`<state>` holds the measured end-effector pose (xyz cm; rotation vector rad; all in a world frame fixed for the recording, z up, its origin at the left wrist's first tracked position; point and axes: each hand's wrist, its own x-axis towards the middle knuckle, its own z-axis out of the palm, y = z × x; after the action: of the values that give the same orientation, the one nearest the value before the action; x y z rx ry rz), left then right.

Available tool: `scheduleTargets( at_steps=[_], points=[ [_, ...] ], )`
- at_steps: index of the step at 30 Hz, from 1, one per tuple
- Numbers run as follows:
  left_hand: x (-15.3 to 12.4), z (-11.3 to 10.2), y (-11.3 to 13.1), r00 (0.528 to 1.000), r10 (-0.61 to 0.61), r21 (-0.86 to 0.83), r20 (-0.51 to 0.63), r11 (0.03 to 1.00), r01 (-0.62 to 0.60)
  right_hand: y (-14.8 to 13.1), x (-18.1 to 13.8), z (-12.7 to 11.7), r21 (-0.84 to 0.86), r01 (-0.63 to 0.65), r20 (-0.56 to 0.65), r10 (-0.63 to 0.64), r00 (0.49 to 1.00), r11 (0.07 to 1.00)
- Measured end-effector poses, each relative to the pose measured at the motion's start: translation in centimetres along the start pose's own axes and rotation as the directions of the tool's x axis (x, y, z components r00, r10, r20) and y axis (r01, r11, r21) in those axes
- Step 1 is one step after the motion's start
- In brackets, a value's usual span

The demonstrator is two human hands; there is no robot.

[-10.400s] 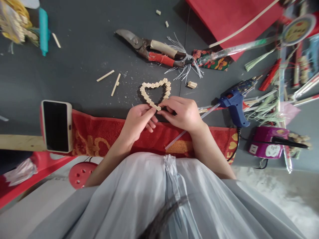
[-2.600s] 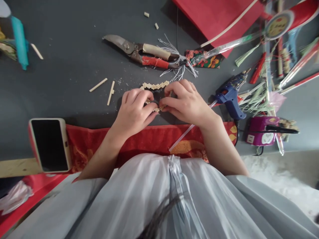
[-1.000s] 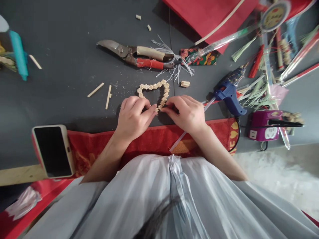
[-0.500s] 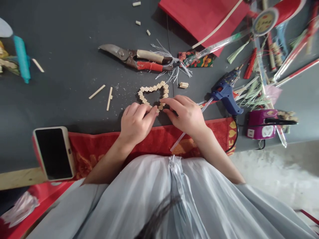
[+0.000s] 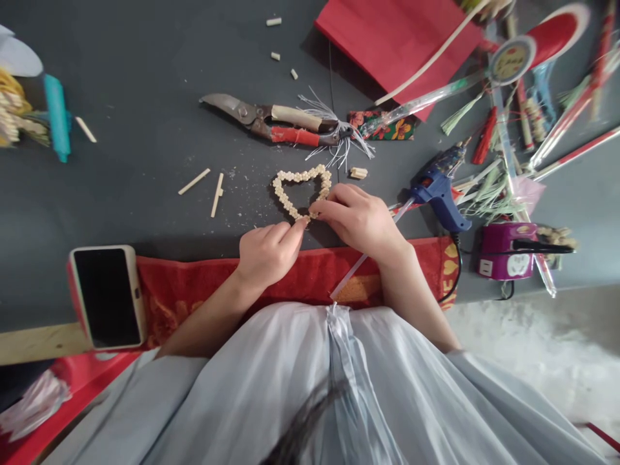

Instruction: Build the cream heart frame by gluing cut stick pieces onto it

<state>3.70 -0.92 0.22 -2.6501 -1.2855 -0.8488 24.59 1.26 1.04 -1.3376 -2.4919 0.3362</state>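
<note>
A heart-shaped frame (image 5: 289, 205) of small cream-coloured pieces lies on the dark table in front of me. My left hand (image 5: 271, 248) pinches its bottom tip from the left, thumb and forefinger together. On the right side of the tip, my right hand (image 5: 361, 216) is closed with its fingertips on the frame. The fingers hide part of the lower right edge. A small bundle of cream sticks (image 5: 358, 173) lies just beyond the right hand. To that hand's right rests a blue glue gun (image 5: 440, 194) with a clear glue stick in its back end.
Pruning shears (image 5: 285, 123) lie beyond the heart, by a red paper bag (image 5: 387, 48). Loose short sticks (image 5: 217, 195) are at left. A phone (image 5: 106, 297) and a red towel (image 5: 184, 281) line the near edge. A purple box (image 5: 506, 252), tassels and a ribbon spool (image 5: 513, 59) crowd the right.
My left hand has drawn slightly down, baring more of the heart's lower left side. The right fingers have closed in on its tip. The whole view has shifted a little.
</note>
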Motion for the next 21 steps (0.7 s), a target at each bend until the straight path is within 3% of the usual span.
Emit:
scheduleTargets(
  at_steps=[6,13,21],
  points=[
    [-0.04,0.04,0.17,1.0,-0.01,0.015,-0.008,1.0,0.01,0.32,-0.11,0.01,0.122,0.004,-0.007,-0.004,1.0,0.993],
    [0.03,0.05,0.28,1.0,-0.005,0.048,0.007,0.999,0.004,0.51,0.02,0.05,0.147,0.024,-0.023,-0.021,1.0,0.989],
    [0.06,0.03,0.41,1.0,0.019,0.063,0.005,0.998,-0.019,0.52,-0.03,0.36,0.123,0.093,-0.171,-0.071,0.983,0.988]
  ],
)
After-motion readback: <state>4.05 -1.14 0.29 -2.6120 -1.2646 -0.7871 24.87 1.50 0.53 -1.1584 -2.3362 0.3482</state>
